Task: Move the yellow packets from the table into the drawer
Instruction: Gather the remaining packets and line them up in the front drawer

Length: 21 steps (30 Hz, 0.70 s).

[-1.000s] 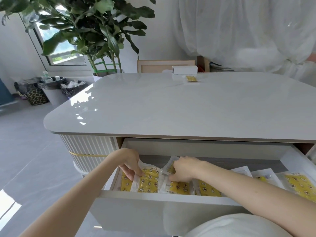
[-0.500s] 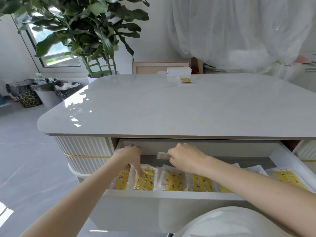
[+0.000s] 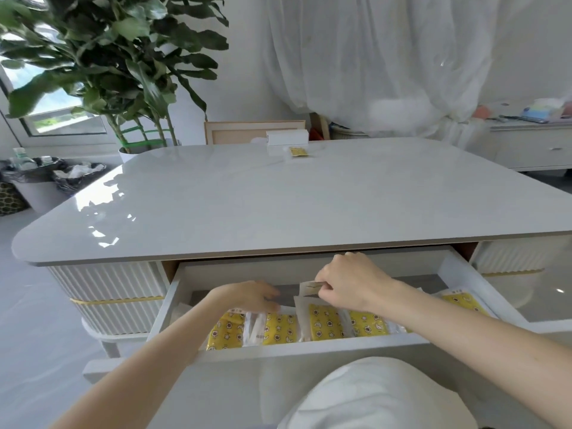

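Open drawer [image 3: 309,343] with yellow packets [image 3: 278,329] filed in a row. One upright packet [image 3: 320,325] is pinched at its top edge by the right grip [image 3: 349,283]. The left grip [image 3: 247,297] is rested on the row, fingers relaxed. A last packet [image 3: 298,151] is seen far across the bench [image 3: 278,205], beside a white box [image 3: 288,138], judged nearer the right grip.

Your right grip [image 3: 349,283] pinches the pale top edge of a packet [image 3: 305,305] standing in the open drawer [image 3: 309,346]. Your left grip [image 3: 247,297] rests near it on the row of yellow packets [image 3: 278,328], its fingers blurred. On the counter [image 3: 278,205], a lone yellow packet [image 3: 298,151] lies just beside a white box [image 3: 288,138].
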Tool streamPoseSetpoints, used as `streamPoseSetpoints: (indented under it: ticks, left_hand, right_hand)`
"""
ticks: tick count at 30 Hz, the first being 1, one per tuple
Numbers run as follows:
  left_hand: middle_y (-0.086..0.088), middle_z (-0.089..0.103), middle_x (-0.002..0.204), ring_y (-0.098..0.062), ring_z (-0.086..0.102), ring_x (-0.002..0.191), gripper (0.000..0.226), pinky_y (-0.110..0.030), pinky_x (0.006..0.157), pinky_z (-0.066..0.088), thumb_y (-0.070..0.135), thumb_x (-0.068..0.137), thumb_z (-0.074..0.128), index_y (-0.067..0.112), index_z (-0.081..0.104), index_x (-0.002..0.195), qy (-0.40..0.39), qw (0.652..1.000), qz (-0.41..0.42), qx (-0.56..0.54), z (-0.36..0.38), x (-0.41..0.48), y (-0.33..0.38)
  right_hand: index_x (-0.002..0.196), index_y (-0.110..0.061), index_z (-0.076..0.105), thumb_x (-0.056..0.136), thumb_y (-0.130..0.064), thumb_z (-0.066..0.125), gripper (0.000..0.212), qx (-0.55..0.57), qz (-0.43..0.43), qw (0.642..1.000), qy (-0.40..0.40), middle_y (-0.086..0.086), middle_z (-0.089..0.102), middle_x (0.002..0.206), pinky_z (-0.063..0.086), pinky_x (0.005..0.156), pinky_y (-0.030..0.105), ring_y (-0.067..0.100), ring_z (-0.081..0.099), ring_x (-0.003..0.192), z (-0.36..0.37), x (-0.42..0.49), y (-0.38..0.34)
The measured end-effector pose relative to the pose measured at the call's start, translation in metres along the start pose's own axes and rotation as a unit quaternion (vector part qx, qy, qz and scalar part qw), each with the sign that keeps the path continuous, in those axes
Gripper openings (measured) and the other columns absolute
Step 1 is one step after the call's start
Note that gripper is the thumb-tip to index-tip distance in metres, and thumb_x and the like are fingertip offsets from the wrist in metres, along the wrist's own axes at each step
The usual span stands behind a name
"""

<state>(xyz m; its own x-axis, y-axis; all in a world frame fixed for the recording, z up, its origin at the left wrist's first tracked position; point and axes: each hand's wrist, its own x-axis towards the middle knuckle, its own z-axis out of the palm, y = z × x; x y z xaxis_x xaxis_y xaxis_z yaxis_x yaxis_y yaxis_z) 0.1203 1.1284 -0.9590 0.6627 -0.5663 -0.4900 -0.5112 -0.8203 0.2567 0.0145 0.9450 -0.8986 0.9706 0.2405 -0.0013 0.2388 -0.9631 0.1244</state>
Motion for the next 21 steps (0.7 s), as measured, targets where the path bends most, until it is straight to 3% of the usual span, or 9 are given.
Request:
streamPoseSetpoints:
  ticks: [3,8,10,12,14,16,18,19,21]
  left_hand:
    - [0.0,0.051,0.14,-0.018,0.048,0.127,0.045,-0.033,0.11,0.036,0.033,0.096,0.05,0.016,0.05,0.137,-0.002,1.0,0.018,0.007,-0.002,0.001,0.009]
    - [0.007,0.068,0.116,-0.01,0.062,0.106,0.032,-0.032,0.101,0.047,0.033,0.082,0.07,0.021,0.07,0.111,0.051,0.999,-0.002,0.009,-0.001,0.007,0.002]
    - [0.008,0.07,0.112,-0.01,0.064,0.101,0.031,-0.033,0.096,0.05,0.036,0.079,0.073,0.022,0.071,0.106,0.064,0.997,-0.021,0.03,0.0,0.009,-0.003]
    - [0.008,0.07,0.11,-0.01,0.064,0.1,0.03,-0.031,0.096,0.05,0.037,0.079,0.073,0.021,0.072,0.104,0.063,0.997,-0.027,0.033,0.0,0.009,-0.006]
    - [0.007,0.069,0.111,-0.012,0.063,0.101,0.03,-0.029,0.096,0.049,0.037,0.081,0.071,0.019,0.071,0.104,0.057,0.997,-0.028,0.032,0.0,0.007,-0.006]
    - [0.005,0.067,0.113,-0.013,0.061,0.102,0.033,-0.028,0.094,0.048,0.04,0.081,0.069,0.017,0.07,0.105,0.053,0.998,-0.031,0.034,-0.002,0.006,-0.004]
    - [0.005,0.065,0.115,-0.015,0.06,0.105,0.04,-0.029,0.095,0.048,0.045,0.082,0.067,0.017,0.068,0.11,0.046,0.998,-0.033,0.037,-0.003,0.005,0.001]
    - [0.005,0.063,0.117,-0.015,0.059,0.107,0.043,-0.029,0.096,0.047,0.047,0.082,0.066,0.016,0.066,0.112,0.042,0.998,-0.03,0.041,-0.004,0.004,0.004]
    - [0.003,0.062,0.121,-0.016,0.057,0.111,0.046,-0.028,0.098,0.045,0.048,0.087,0.059,0.014,0.064,0.117,0.036,0.998,-0.016,0.047,-0.007,0.004,0.013]
  right_hand:
    - [0.07,-0.013,0.054,0.082,-0.016,0.044,0.016,-0.044,-0.005,0.998,-0.033,0.005,0.048,0.065,0.037,0.062,0.029,0.027,0.049,0.068,0.001,-0.008,0.005]
    - [0.086,-0.009,0.066,0.085,-0.017,0.05,0.019,-0.104,-0.031,0.989,-0.098,0.011,0.063,0.084,0.042,0.068,0.031,0.029,0.058,0.077,0.0,-0.019,0.011]
    - [0.087,-0.011,0.067,0.083,-0.027,0.055,0.02,-0.085,-0.035,0.985,-0.143,0.008,0.061,0.081,0.045,0.069,0.032,0.026,0.057,0.075,0.003,-0.02,0.012]
    - [0.094,-0.012,0.07,0.084,-0.044,0.058,0.035,-0.047,-0.018,0.976,-0.213,0.003,0.064,0.084,0.045,0.066,0.03,0.023,0.06,0.077,0.007,-0.018,0.014]
    - [0.084,-0.011,0.068,0.086,-0.058,0.052,0.049,0.024,0.017,0.967,-0.254,0.0,0.059,0.073,0.04,0.059,0.027,0.019,0.054,0.065,0.009,-0.016,0.016]
    - [0.075,-0.013,0.061,0.09,-0.058,0.047,0.05,0.106,0.045,0.963,-0.245,-0.001,0.053,0.067,0.037,0.055,0.028,0.018,0.047,0.058,0.013,-0.012,0.02]
    - [0.102,-0.014,0.066,0.091,-0.045,0.056,0.034,0.16,0.054,0.958,-0.231,0.003,0.066,0.09,0.048,0.065,0.032,0.02,0.061,0.075,0.021,-0.006,0.025]
    - [0.119,-0.013,0.061,0.088,-0.037,0.063,0.04,0.161,0.061,0.957,-0.231,0.005,0.068,0.104,0.052,0.074,0.034,0.021,0.065,0.087,0.025,-0.003,0.026]
    - [0.129,-0.007,0.054,0.079,-0.034,0.075,0.06,0.147,0.081,0.955,-0.243,0.009,0.066,0.11,0.054,0.078,0.035,0.024,0.066,0.095,0.035,0.002,0.028]
